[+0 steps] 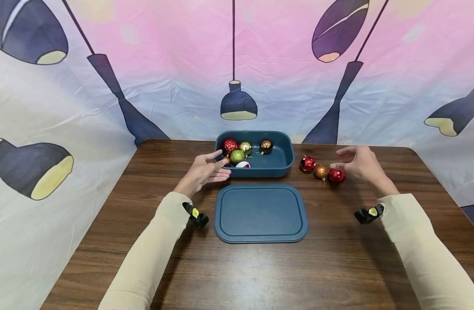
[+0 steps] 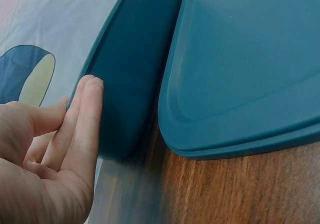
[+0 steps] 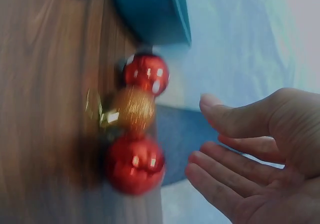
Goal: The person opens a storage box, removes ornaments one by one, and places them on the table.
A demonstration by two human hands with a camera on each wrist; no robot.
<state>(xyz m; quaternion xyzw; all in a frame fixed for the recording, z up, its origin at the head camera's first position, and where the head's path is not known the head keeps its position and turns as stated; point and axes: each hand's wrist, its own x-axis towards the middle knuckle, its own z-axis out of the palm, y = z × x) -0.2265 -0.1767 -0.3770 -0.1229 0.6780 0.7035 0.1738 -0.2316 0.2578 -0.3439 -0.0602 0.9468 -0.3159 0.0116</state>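
Note:
My left hand [image 1: 202, 173] touches the left front corner of a dark blue box [image 1: 260, 173], its fingers straight along the outer wall in the left wrist view. Inside the box lie a red bauble [image 1: 229, 146], two green baubles, a brown bauble [image 1: 266, 146], a white-and-red ball [image 1: 243, 165] and an orange-brown one partly hidden by my fingers. Right of the box, a shiny red bauble [image 1: 307, 163], a gold bauble [image 1: 320, 172] and another red bauble [image 1: 336, 175] sit in a row. My right hand [image 3: 260, 156] hovers beside them, thumb and fingers apart, holding nothing.
A flat blue lid [image 1: 261, 214] lies on the brown wooden table [image 1: 252, 275] in front of the box. Behind the table's far edge hangs a fabric backdrop [image 1: 182, 86] with printed lamps.

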